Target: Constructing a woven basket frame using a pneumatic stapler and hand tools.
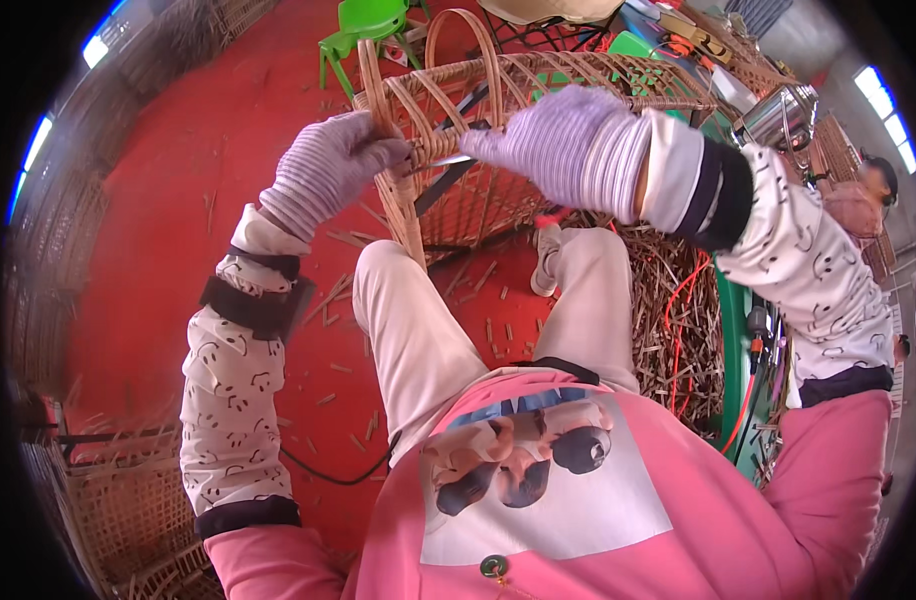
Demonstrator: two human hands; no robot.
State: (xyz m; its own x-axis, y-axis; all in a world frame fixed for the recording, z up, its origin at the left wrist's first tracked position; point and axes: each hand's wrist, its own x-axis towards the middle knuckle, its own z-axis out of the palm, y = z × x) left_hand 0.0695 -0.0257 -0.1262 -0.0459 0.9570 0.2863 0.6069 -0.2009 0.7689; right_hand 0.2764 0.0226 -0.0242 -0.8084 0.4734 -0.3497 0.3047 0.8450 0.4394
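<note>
A woven rattan piece point(478, 203) with an open lattice and bent hoops along its rim stands in front of my knees. My left hand point(328, 165), in a striped pale purple glove, pinches its wrapped frame at the near left corner. My right hand point(563, 140), gloved alike, is closed at the near rim, fingertips pointing left toward my left hand. A thin, shiny pale sliver point(448, 160) shows between the two hands; whether it is a blade or a strip I cannot tell. The right fingers hide most of what they grip.
A green plastic chair point(368, 30) stands beyond the rattan piece. Cut strips point(678, 345) lie heaped at my right beside a green edge point(733, 370), with an orange cord. A metal pot point(786, 112) and another person point(860, 205) are farther right. Stacked wickerwork point(128, 500) lines the left.
</note>
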